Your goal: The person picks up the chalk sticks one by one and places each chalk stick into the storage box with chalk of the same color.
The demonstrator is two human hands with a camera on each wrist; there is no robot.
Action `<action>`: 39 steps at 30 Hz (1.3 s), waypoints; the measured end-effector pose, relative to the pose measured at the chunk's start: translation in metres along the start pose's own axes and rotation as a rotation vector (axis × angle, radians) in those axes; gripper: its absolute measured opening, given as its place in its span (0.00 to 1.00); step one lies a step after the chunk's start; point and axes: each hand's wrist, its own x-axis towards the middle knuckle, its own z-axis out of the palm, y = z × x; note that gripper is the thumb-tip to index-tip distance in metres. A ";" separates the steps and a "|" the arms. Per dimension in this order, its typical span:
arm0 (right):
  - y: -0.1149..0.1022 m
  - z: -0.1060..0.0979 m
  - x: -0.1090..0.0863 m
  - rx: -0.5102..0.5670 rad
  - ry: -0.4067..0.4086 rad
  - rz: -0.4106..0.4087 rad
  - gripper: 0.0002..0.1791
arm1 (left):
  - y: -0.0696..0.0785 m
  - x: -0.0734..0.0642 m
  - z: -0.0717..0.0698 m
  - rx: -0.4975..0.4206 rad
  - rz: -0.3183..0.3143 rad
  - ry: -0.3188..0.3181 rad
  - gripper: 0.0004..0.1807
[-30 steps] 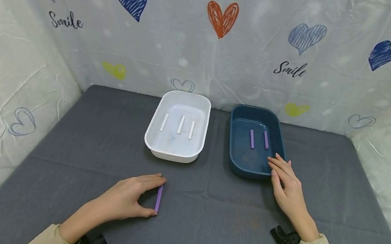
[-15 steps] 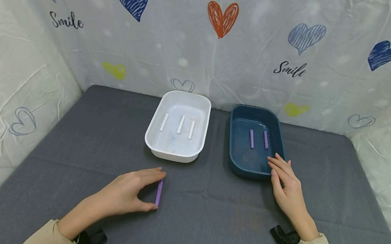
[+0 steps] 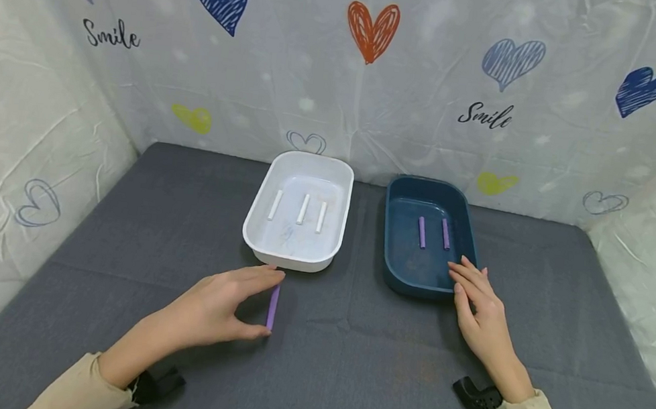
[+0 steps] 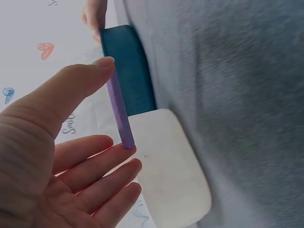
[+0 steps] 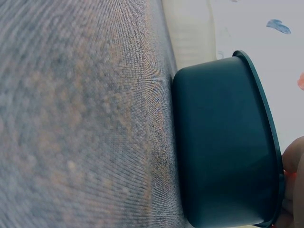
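Note:
My left hand (image 3: 216, 303) pinches a purple chalk stick (image 3: 273, 307) lengthwise, thumb at one end and a fingertip at the other, just in front of the white tray (image 3: 291, 262). In the left wrist view the chalk (image 4: 119, 111) overlaps both trays, and the other fingers stay apart from it. My right hand (image 3: 483, 310) rests at the near right corner of the dark blue tray (image 3: 415, 289), its fairly straight fingers lying over the rim. Two purple chalk sticks (image 3: 422, 233) lie inside that tray. The right wrist view shows mostly the blue tray's outer wall (image 5: 228, 142).
Three white chalk sticks (image 3: 303, 209) lie in the white tray. Both trays stand near the back of the grey cloth-covered table (image 3: 356, 383), a narrow gap between them. Behind rises a white curtain (image 3: 293, 79) printed with hearts.
My left hand has moved away from me, toward the white tray, carrying the purple chalk stick. The right hand and both trays have stayed in place.

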 end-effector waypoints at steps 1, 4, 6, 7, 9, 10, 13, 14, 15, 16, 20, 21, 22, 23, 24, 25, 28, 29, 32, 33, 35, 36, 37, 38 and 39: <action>0.000 0.000 0.000 0.000 0.000 0.000 0.15 | 0.000 0.001 -0.002 0.001 0.003 0.004 0.42; 0.000 0.000 0.001 0.003 0.003 -0.003 0.15 | 0.001 0.005 -0.006 0.005 0.009 0.014 0.42; 0.000 0.000 0.001 0.004 0.003 -0.006 0.15 | 0.002 0.007 -0.008 0.006 0.016 0.024 0.42; 0.000 0.000 0.001 0.006 0.004 -0.008 0.15 | 0.002 0.009 -0.010 0.006 0.018 0.031 0.42; 0.000 0.000 0.001 0.007 0.005 -0.009 0.15 | 0.003 0.012 -0.013 0.010 0.021 0.042 0.42; 0.000 0.000 0.001 0.008 0.004 -0.008 0.15 | 0.004 0.014 -0.014 0.011 0.028 0.051 0.42; 0.000 0.000 0.001 0.008 0.006 -0.009 0.15 | 0.006 0.020 -0.018 0.008 0.041 0.069 0.42; 0.000 0.000 0.001 0.008 0.007 -0.009 0.15 | 0.007 0.022 -0.020 0.005 0.046 0.071 0.42; 0.000 0.000 0.000 0.007 0.007 -0.010 0.15 | 0.008 0.025 -0.021 0.001 0.050 0.075 0.42; 0.000 0.000 0.000 0.009 0.006 -0.009 0.15 | 0.008 0.027 -0.023 -0.002 0.054 0.078 0.42; 0.000 0.000 0.001 0.011 0.005 -0.007 0.15 | 0.009 0.038 -0.028 -0.014 0.063 0.090 0.42; -0.001 -0.001 0.001 0.011 0.005 -0.007 0.15 | 0.008 0.041 -0.029 -0.018 0.066 0.095 0.42; -0.001 0.000 0.001 0.012 0.004 -0.008 0.15 | 0.008 0.044 -0.030 -0.022 0.071 0.100 0.42; -0.001 0.000 0.001 0.013 0.006 -0.010 0.15 | 0.008 0.047 -0.031 -0.027 0.077 0.105 0.41; -0.001 0.000 0.001 0.012 0.008 -0.013 0.15 | 0.008 0.050 -0.032 -0.035 0.081 0.109 0.41; -0.001 0.000 0.001 0.014 0.010 -0.014 0.15 | 0.008 0.054 -0.033 -0.045 0.088 0.112 0.41; -0.001 0.000 0.001 0.014 0.012 -0.018 0.15 | 0.008 0.065 -0.036 -0.073 0.105 0.117 0.40; -0.001 0.000 0.001 0.014 0.012 -0.016 0.15 | 0.009 0.068 -0.037 -0.084 0.111 0.115 0.40; 0.000 0.000 0.001 0.008 0.012 -0.011 0.15 | 0.011 0.078 -0.040 -0.109 0.121 0.111 0.40; 0.000 0.000 0.001 0.007 0.012 -0.011 0.15 | 0.012 0.082 -0.041 -0.118 0.122 0.107 0.40; 0.001 0.000 0.001 0.004 0.010 -0.007 0.15 | 0.013 0.088 -0.042 -0.134 0.121 0.100 0.40; 0.001 0.000 0.001 0.003 0.010 -0.008 0.15 | 0.014 0.091 -0.043 -0.141 0.123 0.099 0.40; 0.001 0.000 0.000 0.002 0.009 -0.007 0.15 | 0.014 0.094 -0.043 -0.145 0.126 0.097 0.40; 0.001 0.000 0.000 0.000 0.009 -0.008 0.15 | 0.015 0.097 -0.043 -0.149 0.128 0.095 0.40; 0.001 0.000 0.000 0.000 0.010 -0.009 0.15 | 0.015 0.100 -0.043 -0.150 0.132 0.094 0.40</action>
